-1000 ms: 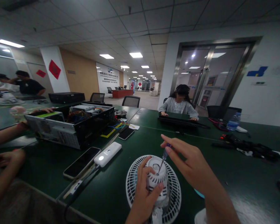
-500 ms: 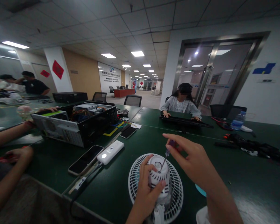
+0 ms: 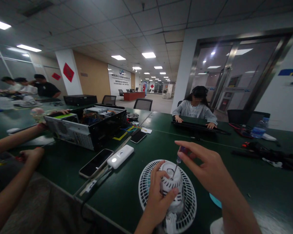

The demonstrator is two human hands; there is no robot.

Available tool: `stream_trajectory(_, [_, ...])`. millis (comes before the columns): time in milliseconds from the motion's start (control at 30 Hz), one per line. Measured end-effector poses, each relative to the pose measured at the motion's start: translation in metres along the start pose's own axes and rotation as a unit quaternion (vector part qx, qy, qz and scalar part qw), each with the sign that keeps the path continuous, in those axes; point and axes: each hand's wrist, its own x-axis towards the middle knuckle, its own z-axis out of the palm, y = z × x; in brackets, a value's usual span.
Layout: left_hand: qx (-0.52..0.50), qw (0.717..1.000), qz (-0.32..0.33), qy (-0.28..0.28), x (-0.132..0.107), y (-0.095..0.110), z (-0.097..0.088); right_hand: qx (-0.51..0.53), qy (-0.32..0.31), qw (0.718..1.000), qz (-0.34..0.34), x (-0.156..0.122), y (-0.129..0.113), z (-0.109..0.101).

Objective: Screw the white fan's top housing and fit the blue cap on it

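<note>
A white fan (image 3: 190, 199) lies with its round grille down on the green table and its slotted motor housing (image 3: 172, 186) facing up. My left hand (image 3: 158, 191) grips that housing from the left, fingers over the top and thumb across the near side. In my right hand (image 3: 200, 162) is a screwdriver (image 3: 178, 160), its dark handle pinched between thumb and fingers. The thin shaft slants down to the left, and its tip meets a screw hole on top of the housing. Part of the handle is hidden by my fingers.
Left of the fan lie a white power bank (image 3: 120, 156), a phone (image 3: 96, 163) and a second phone (image 3: 138, 136). An opened computer case (image 3: 88, 130) stands behind, with a co-worker's arms (image 3: 21, 139) beside it. Across the table a person handles a black panel (image 3: 200, 127).
The whole view has shifted slightly, so things appear further right. My left hand still grips the housing, and the screwdriver tip stays at the same spot.
</note>
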Motion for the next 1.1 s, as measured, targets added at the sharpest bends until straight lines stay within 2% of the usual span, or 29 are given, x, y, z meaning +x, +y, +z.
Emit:
stream_trajectory(133, [0.009, 1.0, -0.001, 0.0, 0.0, 0.001, 0.0, -0.059, 0.057, 0.997, -0.016, 0.001, -0.003, 0.005])
stream_trajectory(200, [0.01, 1.0, -0.001, 0.002, 0.001, 0.002, 0.0, -0.066, 0.053, 0.996, -0.02, 0.002, -0.004, 0.003])
stream_trajectory(333, [0.004, 1.0, 0.001, 0.005, 0.002, 0.003, 0.0, -0.011, 0.0, 1.0, -0.025, 0.0, -0.003, -0.003])
stream_trajectory(533, [0.016, 1.0, -0.008, 0.01, 0.0, 0.002, 0.0, -0.079, 0.058, 0.995, -0.019, 0.002, -0.005, 0.005])
stream_trajectory(633, [0.017, 1.0, 0.001, 0.011, -0.001, 0.001, 0.001, -0.066, 0.019, 0.998, -0.01, 0.0, -0.01, 0.002])
stream_trajectory(767, [0.014, 1.0, 0.005, 0.005, 0.0, -0.001, 0.001, 0.021, -0.041, 0.999, -0.02, -0.004, -0.013, -0.008])
stream_trajectory(867, [0.021, 1.0, 0.004, 0.008, 0.0, -0.002, 0.001, 0.014, -0.01, 1.0, -0.02, -0.001, -0.01, -0.002])
stream_trajectory(967, [0.025, 1.0, 0.006, 0.007, 0.0, -0.003, 0.001, -0.072, 0.059, 0.996, 0.011, 0.004, -0.006, 0.012])
stream_trajectory(1033, [0.022, 1.0, 0.006, 0.006, 0.0, -0.003, 0.001, -0.097, 0.06, 0.993, 0.021, 0.006, -0.004, 0.016])
stream_trajectory(1100, [0.021, 1.0, 0.007, 0.007, 0.001, -0.002, 0.001, -0.065, 0.025, 0.997, 0.021, 0.006, -0.003, 0.013])
